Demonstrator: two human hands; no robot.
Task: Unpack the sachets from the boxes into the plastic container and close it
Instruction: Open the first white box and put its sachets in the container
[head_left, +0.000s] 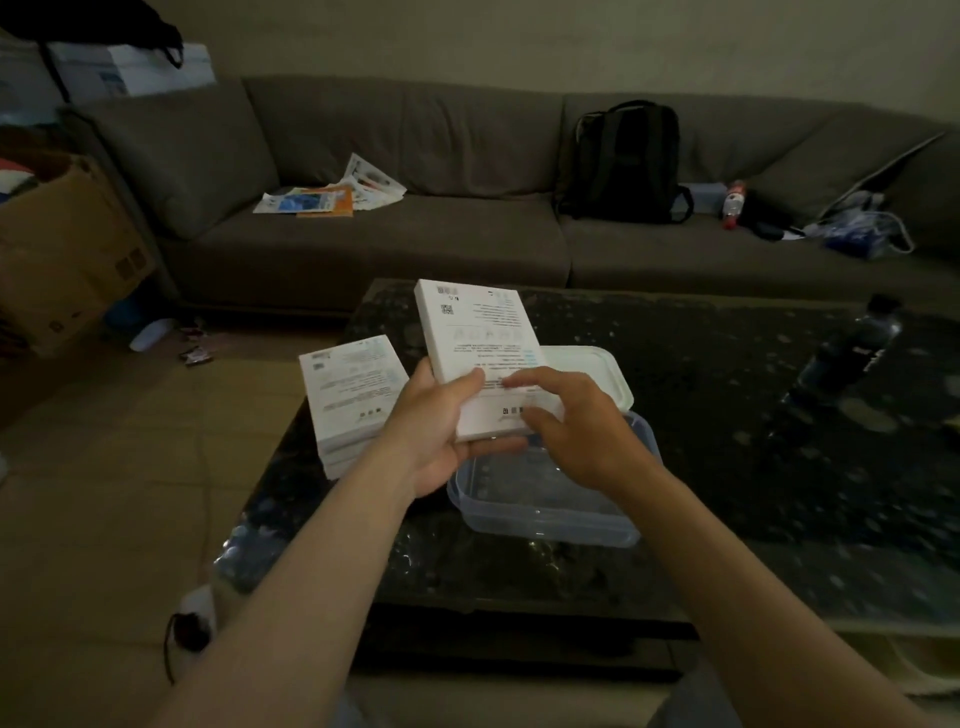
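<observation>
- A white box (475, 332) is held above the table (727, 441), tilted, with its far end raised and its printed face turned up.
- The box's near end is gripped by the left hand (436, 431): the thumb is pressed on the top face and the fingers are curled underneath.
- The same near end is met by the right hand (582, 426), just right of the left-hand grip. Its forefinger is laid across the top face and its thumb is bent against the end edge, so the end is pinched. The fingertips are blurred, and whether a flap is lifted cannot be told.
- The plastic container (545, 525) is seen directly below the grip, open, standing on the table.
- Its lid (597, 369) is seen just beyond the grip, behind the container.
- A stack of boxes (353, 389) is set just left of the left hand, on the table's corner.
- A dark bottle (841, 364) is seen well to the right of the grip.
- Beyond the table, a sofa (389, 244) carries a backpack (623, 161).
</observation>
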